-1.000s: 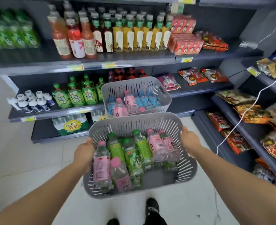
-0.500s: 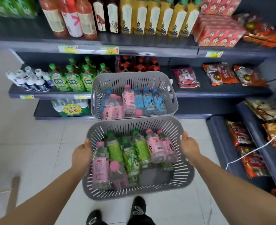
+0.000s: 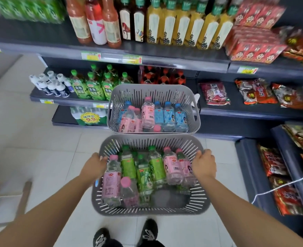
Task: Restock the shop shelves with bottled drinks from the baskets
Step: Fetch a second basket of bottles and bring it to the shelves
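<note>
Both hands are on the basket (image 3: 147, 209): my left hand (image 3: 95, 164) curls its fingers over the left rim and my right hand (image 3: 203, 165) hooks over the right rim, each tight on the plastic with nothing else in it. The basket's long side runs across me from hand to hand, held above the floor tiles (image 3: 49, 148) and my shoes (image 3: 148, 230). The bottles (image 3: 143, 175) lie inside between my wrists, long axes pointing away from me, caps toward the shelf (image 3: 67, 101). Pink ones sit just beside each hand and green ones in the middle, so either hand could reach in sideways once freed. The basket is grey slotted plastic, stiff-looking, with rounded corners; the bottles are clear with glossy sleeves, likely slippery together. A far basket (image 3: 147, 93) of pink and blue bottles stands just beyond
</note>
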A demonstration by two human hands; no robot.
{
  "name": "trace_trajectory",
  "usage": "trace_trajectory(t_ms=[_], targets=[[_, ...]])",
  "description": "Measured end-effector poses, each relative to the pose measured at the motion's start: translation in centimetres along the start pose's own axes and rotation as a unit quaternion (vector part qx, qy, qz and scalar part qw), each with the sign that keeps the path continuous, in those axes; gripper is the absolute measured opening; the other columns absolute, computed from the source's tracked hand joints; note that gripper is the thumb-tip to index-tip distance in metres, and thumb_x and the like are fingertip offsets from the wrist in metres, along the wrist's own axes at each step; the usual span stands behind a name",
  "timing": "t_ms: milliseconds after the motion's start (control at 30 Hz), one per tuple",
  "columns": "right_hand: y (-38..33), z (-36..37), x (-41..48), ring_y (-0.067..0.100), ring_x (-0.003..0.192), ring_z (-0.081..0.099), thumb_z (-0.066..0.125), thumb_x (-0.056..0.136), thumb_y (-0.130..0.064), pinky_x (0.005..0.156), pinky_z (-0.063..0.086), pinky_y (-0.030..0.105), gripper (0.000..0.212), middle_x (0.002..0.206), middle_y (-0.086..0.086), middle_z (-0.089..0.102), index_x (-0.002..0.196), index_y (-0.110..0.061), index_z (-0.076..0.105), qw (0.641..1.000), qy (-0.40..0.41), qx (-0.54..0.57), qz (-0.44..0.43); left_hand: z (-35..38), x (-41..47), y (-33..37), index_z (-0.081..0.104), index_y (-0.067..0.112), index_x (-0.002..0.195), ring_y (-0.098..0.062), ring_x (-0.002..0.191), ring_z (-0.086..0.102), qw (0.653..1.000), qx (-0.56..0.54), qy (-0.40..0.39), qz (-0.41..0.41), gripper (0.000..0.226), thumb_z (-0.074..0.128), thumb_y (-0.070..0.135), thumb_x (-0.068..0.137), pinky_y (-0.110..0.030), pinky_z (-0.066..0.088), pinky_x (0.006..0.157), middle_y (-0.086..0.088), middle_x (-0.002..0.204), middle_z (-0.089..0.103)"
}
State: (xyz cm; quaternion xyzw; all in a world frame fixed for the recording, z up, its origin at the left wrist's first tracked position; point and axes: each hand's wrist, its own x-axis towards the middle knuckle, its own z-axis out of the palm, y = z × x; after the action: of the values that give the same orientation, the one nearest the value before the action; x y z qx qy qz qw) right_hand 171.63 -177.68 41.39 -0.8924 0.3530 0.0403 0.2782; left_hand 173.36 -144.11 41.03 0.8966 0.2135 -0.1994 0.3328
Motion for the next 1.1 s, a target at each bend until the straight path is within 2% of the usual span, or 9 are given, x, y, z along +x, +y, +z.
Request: trace_trajectory(t_ms=[133,300,467,567,733,833,900,967,1100], targets=[[-1.4,1.5,-2.6,0.044,0.132,0.027,0.055,0.09,-0.044,0.11,0.027,0.048,0.069,0.14,0.031,0.03,0.142,-0.007,0.03,0.99,0.008,-0.112,-0.089,-0.5,-1.9,0.8,0.031,0.007,0.137,-0.032,0.124,0.04,0.961,0.242,0.061,0.122,0.063,0.052,0.045,0.091,-0.047,0.039,0.1,-0.016,0.136,0.039],[-0.8,2.8,-4.4,0.03,0.147,0.005,0.058,0.082,-0.054,0.12,0.01,0.044,0.08,0.159,0.015,0.011,0.148,-0.021,0.027,0.937,-0.051,-0.215,-0.272,-0.2,-1.7,-0.3,0.014,0.018,0.151,-0.024,0.148,0.0,0.825,0.475,0.01,0.306,0.079,0.054,0.043,0.087,-0.054,-0.014,0.113,-0.006,0.159,0.014],[-4.0,7.0,-9.7,0.021,0.136,0.035,0.079,0.067,-0.051,0.113,0.029,0.042,0.094,0.148,0.001,0.038,0.145,-0.026,0.034,0.852,-0.409,-0.163,-0.284,0.2,-0.9,-0.2,0.013,0.012,0.151,-0.03,0.146,0.013,0.791,0.537,-0.042,0.29,0.088,0.037,0.066,0.086,-0.059,-0.03,0.103,-0.009,0.15,0.036],[-4.7,9.7,-12.1,0.017,0.118,0.052,0.086,0.061,-0.039,0.106,0.04,0.038,0.085,0.127,-0.005,0.056,0.134,-0.028,0.044,0.855,-0.42,-0.137,-0.27,1.0,-0.7,0.2,0.008,0.009,0.151,-0.03,0.144,0.019,0.796,0.543,-0.061,0.259,0.087,0.028,0.066,0.09,-0.061,-0.027,0.104,-0.012,0.15,0.036],[-5.2,11.2,-12.2,0.015,0.11,0.055,0.088,0.061,-0.031,0.1,0.045,0.033,0.076,0.119,-0.007,0.058,0.128,-0.028,0.052,0.879,-0.384,-0.13,-0.253,1.7,-0.8,0.3,0.023,0.007,0.146,-0.027,0.126,0.046,0.844,0.471,-0.03,0.254,0.089,0.055,0.057,0.079,-0.064,-0.019,0.107,-0.006,0.122,0.058],[-5.5,10.2,-10.7,0.016,0.107,0.058,0.089,0.061,-0.025,0.097,0.047,0.032,0.067,0.115,-0.005,0.064,0.121,-0.023,0.059,0.882,-0.416,-0.09,-0.204,2.3,-1.1,0.7,0.01,-0.001,0.149,-0.027,0.121,0.049,0.847,0.449,-0.039,0.283,0.105,0.062,0.053,0.076,-0.06,-0.021,0.109,-0.011,0.123,0.055],[-5.3,9.5,-9.9,0.016,0.107,0.058,0.089,0.061,-0.017,0.096,0.046,0.03,0.068,0.114,-0.003,0.065,0.121,-0.016,0.059,0.885,-0.443,-0.026,-0.139,3.4,-1.5,0.7,0.003,-0.001,0.149,-0.026,0.116,0.05,0.875,0.381,-0.079,0.29,0.102,0.067,0.035,0.078,-0.054,0.013,0.116,-0.015,0.135,0.043],[-5.0,9.0,-9.6,0.013,0.104,0.06,0.087,0.063,-0.01,0.091,0.045,0.027,0.065,0.112,-0.006,0.064,0.12,-0.013,0.056,0.886,-0.455,0.061,-0.06,3.6,-1.5,0.9,0.009,0.004,0.149,-0.025,0.108,0.052,0.937,0.231,-0.142,0.221,0.094,0.07,0.015,0.078,-0.03,0.048,0.085,-0.016,0.138,0.032],[-5.6,8.8,-9.1,0.015,0.105,0.06,0.084,0.065,-0.01,0.092,0.046,0.036,0.062,0.113,-0.003,0.065,0.118,-0.019,0.052,0.884,-0.425,0.192,0.047,2.6,-0.3,0.9,0.048,0.006,0.129,-0.026,0.115,0.053,0.951,0.179,-0.223,0.115,0.064,0.077,0.021,0.074,-0.033,0.048,0.094,-0.012,0.127,0.051]])
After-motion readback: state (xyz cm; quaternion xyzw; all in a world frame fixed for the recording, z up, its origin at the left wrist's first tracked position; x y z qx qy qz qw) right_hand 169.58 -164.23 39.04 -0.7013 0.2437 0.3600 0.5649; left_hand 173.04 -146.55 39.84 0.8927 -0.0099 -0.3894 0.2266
